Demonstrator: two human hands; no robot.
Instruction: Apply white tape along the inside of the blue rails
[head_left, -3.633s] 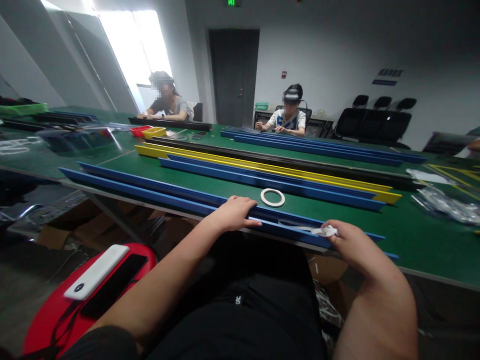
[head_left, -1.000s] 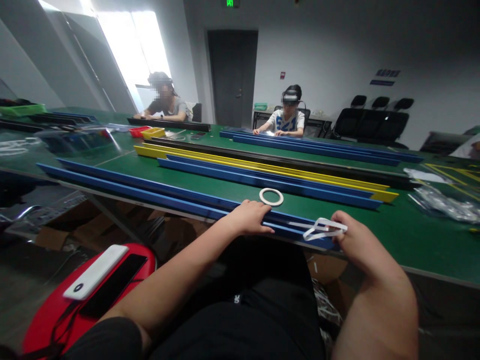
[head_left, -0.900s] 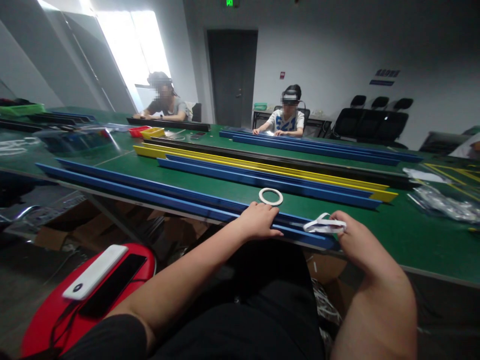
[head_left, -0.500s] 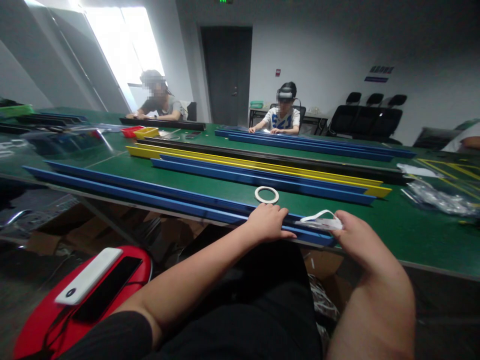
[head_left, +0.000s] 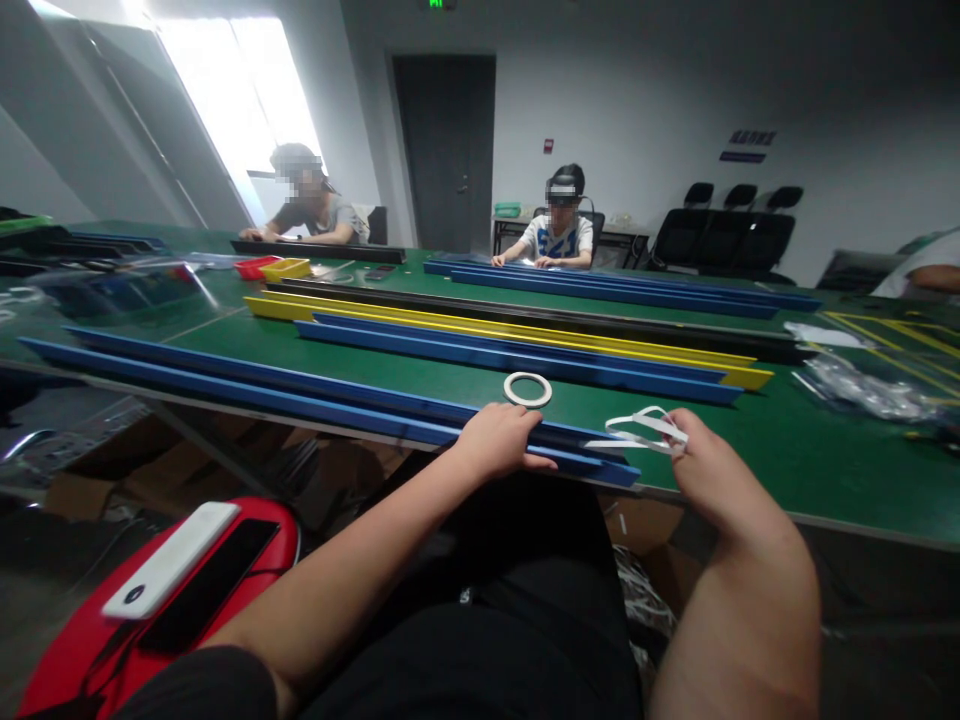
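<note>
Two long blue strips lie side by side along the near edge of the green table. My left hand lies closed over the nearest blue strip close to its right end. My right hand is just past that end, pinching a loose white tape liner that trails back to the strip. A white roll of tape lies flat on the table just beyond my left hand.
More blue, yellow and black strips lie further back. Two other people sit at the far side. Clear plastic bags lie at the right. A red stool with a white power bank and a phone stands at my left.
The blue strips have slid leftward along the table edge. My right hand has peeled more of the white liner, which now hangs in a longer loop. The camera view has shifted slightly.
</note>
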